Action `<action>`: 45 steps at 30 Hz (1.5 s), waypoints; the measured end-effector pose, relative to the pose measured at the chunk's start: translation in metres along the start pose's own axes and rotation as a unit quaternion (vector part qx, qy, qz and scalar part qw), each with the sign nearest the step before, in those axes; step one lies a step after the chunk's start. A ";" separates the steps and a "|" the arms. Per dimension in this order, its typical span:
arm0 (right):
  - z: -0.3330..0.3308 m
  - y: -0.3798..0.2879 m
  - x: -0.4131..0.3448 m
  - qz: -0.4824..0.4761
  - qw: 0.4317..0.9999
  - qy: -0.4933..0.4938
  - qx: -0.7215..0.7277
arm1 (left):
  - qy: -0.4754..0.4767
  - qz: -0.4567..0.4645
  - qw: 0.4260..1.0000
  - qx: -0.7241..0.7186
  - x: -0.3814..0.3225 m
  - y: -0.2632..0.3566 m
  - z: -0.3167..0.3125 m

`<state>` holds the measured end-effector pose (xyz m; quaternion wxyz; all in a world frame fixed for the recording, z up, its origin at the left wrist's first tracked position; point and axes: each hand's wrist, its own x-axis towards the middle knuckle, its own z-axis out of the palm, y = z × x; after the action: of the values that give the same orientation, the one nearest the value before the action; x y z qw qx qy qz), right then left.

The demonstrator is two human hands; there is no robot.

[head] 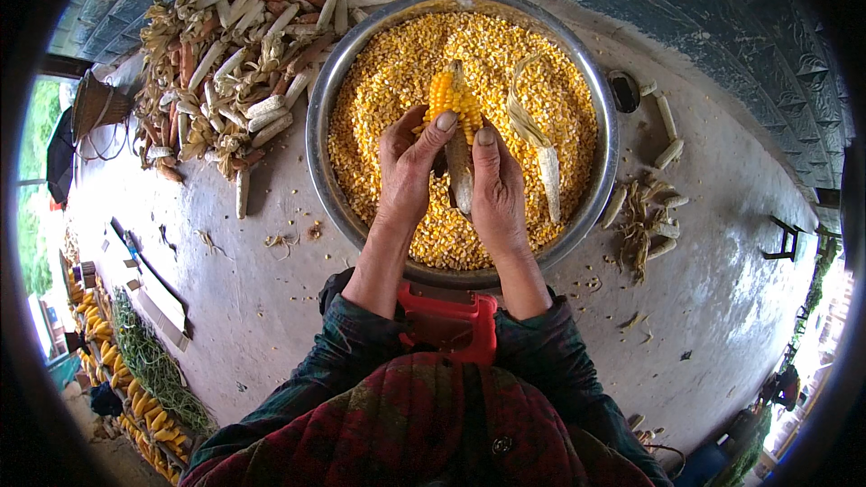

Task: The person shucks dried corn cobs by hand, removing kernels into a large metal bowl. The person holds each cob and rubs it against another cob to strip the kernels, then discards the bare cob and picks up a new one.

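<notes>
Both hands hold one partly shelled corn cob (pixel 460 169) above a wide metal basin (pixel 605 142). Yellow kernels cover the cob's far end, while its near end is bare. My left hand (pixel 413 172) grips it from the left, thumb on the remaining kernels. On the other side my right hand (pixel 497 182) holds it, with the thumb against the cob. The other fingers are mostly hidden beneath. Loose corn kernels (pixel 399 61) fill much of the basin. A bare cob with dry husk (pixel 549 176) lies on them to the right.
Bare cobs and husks (pixel 230 74) are heaped left of the basin. More husks (pixel 636 230) and cobs lie at right on the concrete floor (pixel 270 297). Before me is a red plastic stool (pixel 484 328). Yellow corn ears (pixel 145 412) hang at lower left. A tiled wall (pixel 649 7) stands beyond the basin.
</notes>
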<state>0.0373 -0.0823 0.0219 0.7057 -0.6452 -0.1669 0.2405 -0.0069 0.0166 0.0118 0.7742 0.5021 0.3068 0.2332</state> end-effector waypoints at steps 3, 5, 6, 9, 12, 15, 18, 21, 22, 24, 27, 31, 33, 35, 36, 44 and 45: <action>0.001 0.001 0.002 0.000 1.000 0.000 0.024 | 0.012 0.004 1.000 -0.006 0.000 -0.002 0.001; 0.000 0.002 0.002 0.004 1.000 -0.001 0.027 | 0.008 -0.004 0.999 -0.045 0.000 -0.003 0.000; 0.001 0.003 0.002 0.007 1.000 -0.005 0.030 | 0.010 -0.011 0.998 -0.064 0.000 -0.003 0.000; 0.002 0.005 0.002 -0.010 1.000 -0.007 0.007 | 0.010 -0.028 0.994 -0.107 -0.002 -0.002 0.000; 0.003 0.003 0.002 0.037 0.998 -0.002 0.057 | 0.016 -0.030 0.993 -0.111 -0.003 -0.003 0.000; 0.003 -0.005 0.001 0.042 0.998 -0.002 0.055 | 0.028 -0.030 0.995 -0.094 -0.001 -0.004 -0.001; -0.004 -0.016 -0.001 0.163 0.979 -0.026 0.119 | 0.005 -0.040 0.994 -0.099 0.002 -0.002 -0.005; -0.011 -0.019 -0.001 0.249 0.963 -0.035 0.097 | -0.039 -0.073 0.989 -0.120 0.004 0.003 -0.011; -0.011 -0.018 0.000 0.181 0.981 -0.039 0.057 | -0.047 -0.084 0.988 -0.125 0.005 0.005 -0.012; -0.007 -0.011 0.001 0.004 0.999 -0.040 -0.025 | -0.095 -0.089 0.981 -0.141 0.007 0.009 -0.013; -0.003 -0.003 0.000 0.001 0.998 -0.044 -0.037 | -0.084 -0.071 0.988 -0.106 0.006 0.012 -0.013; -0.004 -0.003 -0.002 0.000 0.997 -0.052 -0.056 | -0.064 -0.068 0.994 -0.049 0.006 0.010 -0.014; -0.005 -0.004 -0.001 0.010 0.995 -0.053 -0.085 | -0.060 -0.075 0.995 -0.028 0.008 0.009 -0.015; -0.003 -0.003 0.000 0.001 0.992 -0.036 -0.118 | -0.032 -0.047 0.997 0.055 0.009 0.007 -0.014; 0.001 -0.002 0.001 -0.014 0.990 -0.018 -0.136 | -0.013 -0.051 0.993 0.103 0.009 0.006 -0.012; -0.006 0.004 0.006 0.038 0.999 -0.017 0.014 | -0.066 0.013 0.997 0.041 0.003 0.007 -0.005; -0.006 0.005 0.006 0.033 0.999 -0.020 0.013 | -0.061 0.004 0.997 0.040 0.003 0.006 -0.006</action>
<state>0.0449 -0.0837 0.0160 0.7021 -0.6363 -0.1566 0.2785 -0.0090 0.0251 0.0151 0.7700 0.5470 0.2661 0.1928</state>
